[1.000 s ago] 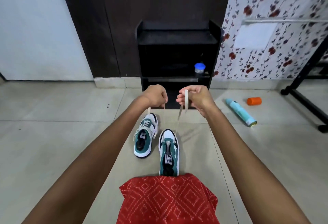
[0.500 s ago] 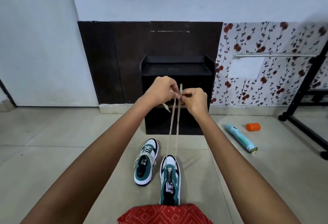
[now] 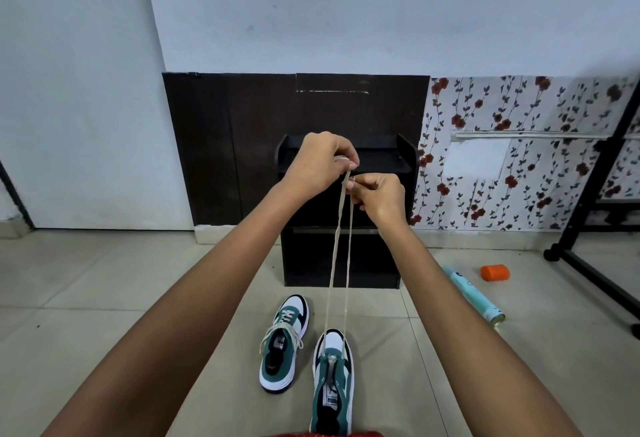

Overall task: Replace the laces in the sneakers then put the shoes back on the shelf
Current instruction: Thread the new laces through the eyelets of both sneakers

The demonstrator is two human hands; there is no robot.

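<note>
The limp, light beige lace [image 3: 337, 253] should handle best near its tips, where the fingers of the left hand [image 3: 322, 163] and right hand [image 3: 379, 194] pinch it.

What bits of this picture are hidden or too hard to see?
Head view:
- Ends of the beige lace: hidden inside the fingers of the left hand and right hand.
- Heel of the near green-and-white sneaker: covered by red cloth at the bottom edge.
- Inside of the black shelf unit: too dark.
- Label on the teal spray can: too small.

Bare forearms [image 3: 194, 315] — red garment [image 3: 287, 435] at the lap.
</note>
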